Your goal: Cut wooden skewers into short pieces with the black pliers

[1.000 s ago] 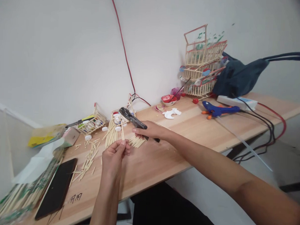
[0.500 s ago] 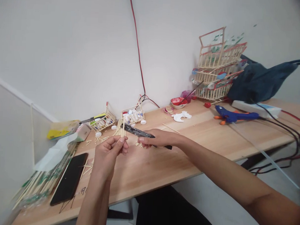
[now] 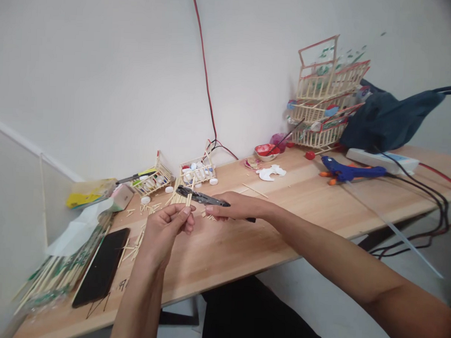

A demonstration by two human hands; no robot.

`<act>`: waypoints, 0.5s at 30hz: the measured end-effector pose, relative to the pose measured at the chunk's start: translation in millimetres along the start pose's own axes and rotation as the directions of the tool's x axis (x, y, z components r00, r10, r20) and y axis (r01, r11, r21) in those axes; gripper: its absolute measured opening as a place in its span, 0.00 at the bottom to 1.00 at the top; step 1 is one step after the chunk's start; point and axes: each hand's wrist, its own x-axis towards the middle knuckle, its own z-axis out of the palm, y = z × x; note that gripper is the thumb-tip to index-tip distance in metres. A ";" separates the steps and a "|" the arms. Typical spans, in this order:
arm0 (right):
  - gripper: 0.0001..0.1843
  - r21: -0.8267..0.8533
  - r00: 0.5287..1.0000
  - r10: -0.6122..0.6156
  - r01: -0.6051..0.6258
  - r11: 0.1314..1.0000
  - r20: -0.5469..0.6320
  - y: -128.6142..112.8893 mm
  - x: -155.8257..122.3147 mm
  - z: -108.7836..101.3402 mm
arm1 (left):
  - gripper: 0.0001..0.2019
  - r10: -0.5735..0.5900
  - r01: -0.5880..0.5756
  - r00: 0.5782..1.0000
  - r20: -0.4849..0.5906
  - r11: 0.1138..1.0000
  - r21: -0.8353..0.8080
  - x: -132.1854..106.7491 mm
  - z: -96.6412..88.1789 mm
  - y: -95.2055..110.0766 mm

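Note:
My left hand [image 3: 166,231] pinches a thin wooden stick [image 3: 188,201] upright between thumb and fingertips, above the wooden table [image 3: 291,211]. My right hand [image 3: 236,206] grips the handles of black cutting pliers [image 3: 198,196], whose jaws point left and meet the stick just above my left fingers. Behind the pliers lies a loose pile of cut sticks [image 3: 177,197].
Two small stick-built carts [image 3: 195,170] with bottle caps stand by the wall. A black phone [image 3: 102,266] and stick packets [image 3: 62,276] lie at left. A stack of stick baskets [image 3: 325,101], a blue glue gun [image 3: 345,170], a dark bag [image 3: 388,121], a power strip and cables occupy the right.
The pliers' jaws dropped from pointing up-left to level and came onto the stick in my left hand. My left hand rose slightly; the view shifted.

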 end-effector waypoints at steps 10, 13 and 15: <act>0.26 -0.036 1.000 -0.011 0.010 0.999 -0.008 -1.6 -1.5 -0.2 | 0.12 -0.002 0.002 1.000 -0.004 1.000 0.017 1.0 0.6 -0.9; 0.25 -0.032 1.000 0.007 -0.008 0.999 -0.014 -2.0 -2.1 0.0 | 0.12 0.012 -0.011 1.000 -0.010 0.998 0.056 0.6 0.9 0.2; 0.25 -0.031 1.000 0.017 -0.017 0.999 -0.015 -2.0 -2.0 0.2 | 0.12 0.022 -0.021 1.000 -0.012 0.997 0.079 0.1 0.6 0.4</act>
